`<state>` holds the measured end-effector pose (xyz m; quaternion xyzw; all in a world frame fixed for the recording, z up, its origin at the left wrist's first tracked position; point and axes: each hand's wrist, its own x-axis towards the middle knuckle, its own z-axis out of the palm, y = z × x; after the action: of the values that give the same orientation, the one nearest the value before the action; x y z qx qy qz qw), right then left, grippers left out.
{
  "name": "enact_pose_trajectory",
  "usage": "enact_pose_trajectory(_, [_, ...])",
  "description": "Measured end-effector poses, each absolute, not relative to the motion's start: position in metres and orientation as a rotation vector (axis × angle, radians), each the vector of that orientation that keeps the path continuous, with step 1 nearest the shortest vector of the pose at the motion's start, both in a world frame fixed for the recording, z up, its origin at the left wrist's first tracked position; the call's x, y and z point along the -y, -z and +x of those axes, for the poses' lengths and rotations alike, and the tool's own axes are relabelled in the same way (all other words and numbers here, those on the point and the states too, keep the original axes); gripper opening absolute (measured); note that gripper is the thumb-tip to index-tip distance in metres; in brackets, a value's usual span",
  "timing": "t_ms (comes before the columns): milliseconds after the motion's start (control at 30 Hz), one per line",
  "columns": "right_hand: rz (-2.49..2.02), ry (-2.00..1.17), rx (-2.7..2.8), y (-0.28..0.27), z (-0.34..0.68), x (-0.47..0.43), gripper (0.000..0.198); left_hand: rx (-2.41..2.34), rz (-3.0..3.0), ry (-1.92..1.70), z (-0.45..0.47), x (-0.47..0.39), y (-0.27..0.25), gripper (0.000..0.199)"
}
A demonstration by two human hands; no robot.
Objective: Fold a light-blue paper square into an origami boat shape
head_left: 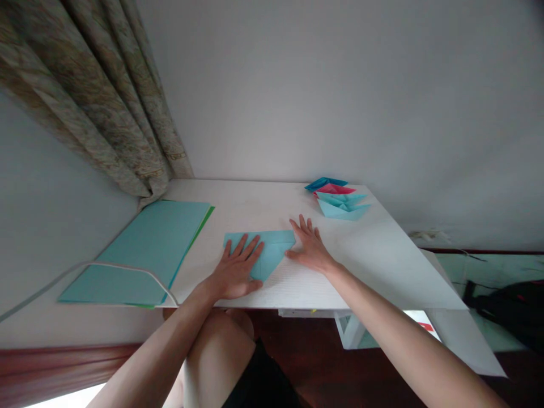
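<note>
While the left hand (pixel 236 271) splays on folded light-blue paper (pixel 271 254), the right hand (pixel 310 248) spreads at its right end; likely light, crease-prone, the paper suits edge-holding.

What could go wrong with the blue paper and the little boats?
The folded light-blue paper might crease crookedly if it slips under the left hand. The right hand, near the paper boats, could bump them. The pale cable passing over the paper stack might catch the left arm.
</note>
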<state>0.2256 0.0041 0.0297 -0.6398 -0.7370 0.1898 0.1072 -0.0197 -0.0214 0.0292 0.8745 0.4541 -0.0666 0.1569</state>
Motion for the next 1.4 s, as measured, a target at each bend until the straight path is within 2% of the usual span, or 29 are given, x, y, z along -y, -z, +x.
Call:
enact_pose_trajectory(167, [-1.912,-0.577,2.113,-0.028,0.232,-0.010,0.092,-1.301,2.492,0.188,-0.020,0.021,-0.030,0.089])
enact_pose_trajectory(367, [-1.951,-0.585,2.024,-0.022,0.240,-0.018,0.092,-1.275,2.486,0.197,-0.019,0.022,-0.038,0.070])
enact_pose_trajectory(533, [-1.960,-0.609,1.952,-0.018,0.243,-0.025,0.091,-1.268,2.484,0.140,-0.020,0.023,-0.038,0.071])
enact_pose_trajectory(867, [-1.741,-0.399,1.918,-0.006,0.243,-0.015,0.073,-1.272,2.488,0.140,-0.020,0.021,-0.036,0.074])
enact_pose_trajectory(1000, [-1.402,-0.280,2.222,-0.012,0.222,0.001,0.058,-1.279,2.496,0.117,-0.022,0.021,-0.031,0.085])
enact_pose_trajectory(1133, [-1.075,-0.396,2.529,-0.016,0.193,0.014,0.048,-1.281,2.463,0.040,-0.025,0.020,-0.025,0.093])
enact_pose_trajectory(1300, [-1.158,-0.505,2.458,-0.015,0.183,0.013,0.042,-1.291,2.396,-0.049,-0.027,0.018,-0.023,0.089])
enact_pose_trajectory(1400, [-1.170,-0.499,2.436,-0.014,0.185,0.012,0.036,-1.319,2.388,-0.143,-0.027,0.018,-0.020,0.078])
